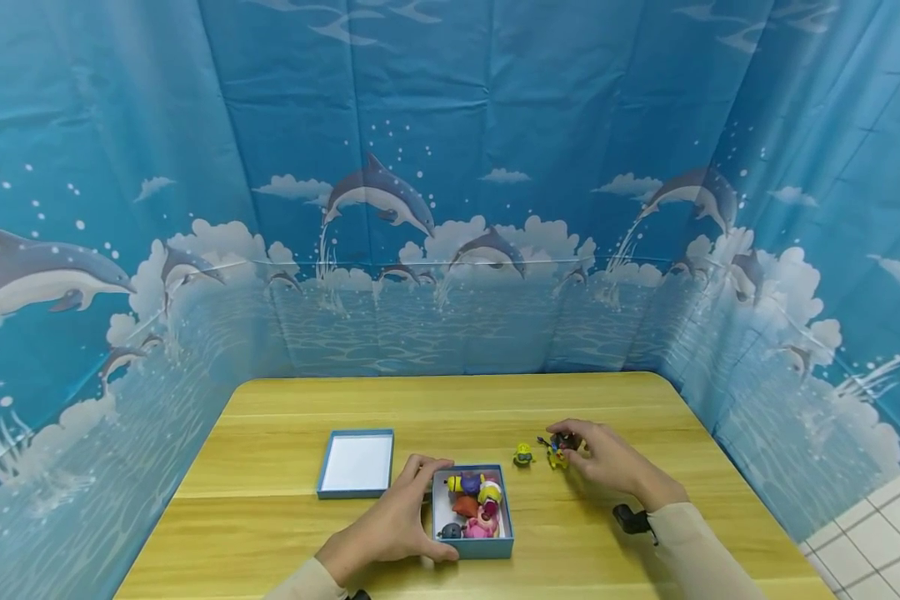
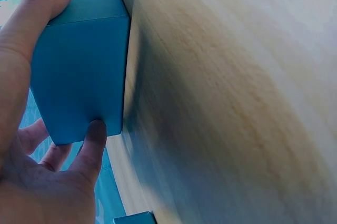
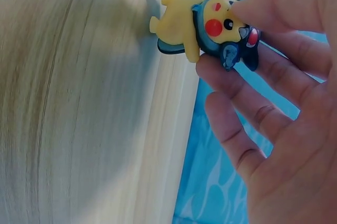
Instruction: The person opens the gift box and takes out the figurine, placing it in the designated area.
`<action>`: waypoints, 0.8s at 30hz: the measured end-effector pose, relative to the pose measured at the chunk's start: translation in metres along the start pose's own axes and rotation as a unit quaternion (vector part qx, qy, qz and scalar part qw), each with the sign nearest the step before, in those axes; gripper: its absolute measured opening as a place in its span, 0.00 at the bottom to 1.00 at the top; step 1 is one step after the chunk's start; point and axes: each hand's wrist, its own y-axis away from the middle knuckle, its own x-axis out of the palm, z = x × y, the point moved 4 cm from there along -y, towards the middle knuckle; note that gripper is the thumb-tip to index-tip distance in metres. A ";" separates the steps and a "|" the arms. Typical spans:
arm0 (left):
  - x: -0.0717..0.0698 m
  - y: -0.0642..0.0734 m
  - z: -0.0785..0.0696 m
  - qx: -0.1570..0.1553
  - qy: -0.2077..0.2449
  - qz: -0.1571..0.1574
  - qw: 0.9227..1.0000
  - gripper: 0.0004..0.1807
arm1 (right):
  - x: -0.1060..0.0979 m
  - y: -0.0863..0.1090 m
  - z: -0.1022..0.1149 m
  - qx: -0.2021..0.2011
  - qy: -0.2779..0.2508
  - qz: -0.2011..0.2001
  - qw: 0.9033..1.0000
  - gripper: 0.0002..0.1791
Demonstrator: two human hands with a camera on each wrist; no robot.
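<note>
My left hand (image 1: 393, 521) grips the left side of an open blue box (image 1: 487, 548), thumb at the near side and fingers at the far side. Several small toy figures lie in the box, among them a pink one (image 1: 482, 525), a purple and yellow one (image 1: 469, 483) and a grey one (image 1: 450, 531). To the right of the box, my right hand (image 1: 607, 460) pinches a yellow Pikachu figure with a dark hood (image 3: 176, 21) by its head. The figure's feet are close to the tabletop; contact is unclear. A small yellow figure (image 1: 523, 455) stands left of that hand.
A blue box lid (image 1: 357, 462) with a white inside lies left of the box on the wooden table (image 1: 270, 450). A dolphin-print curtain (image 1: 450, 333) hangs around the table's back and sides. White floor tiles (image 1: 877, 542) show at the lower right.
</note>
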 end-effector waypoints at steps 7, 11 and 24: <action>0.000 0.001 -0.001 0.003 0.006 -0.001 1.000 0.67 | 0.001 0.002 0.001 -0.017 0.008 -0.003 1.000 0.23; -0.001 0.001 -0.002 0.004 0.008 -0.003 1.000 0.68 | 0.001 0.002 0.000 -0.031 0.020 -0.007 0.999 0.24; -0.001 0.000 0.000 0.007 0.012 -0.005 1.000 0.66 | 0.002 0.003 0.001 -0.031 0.014 -0.007 0.999 0.26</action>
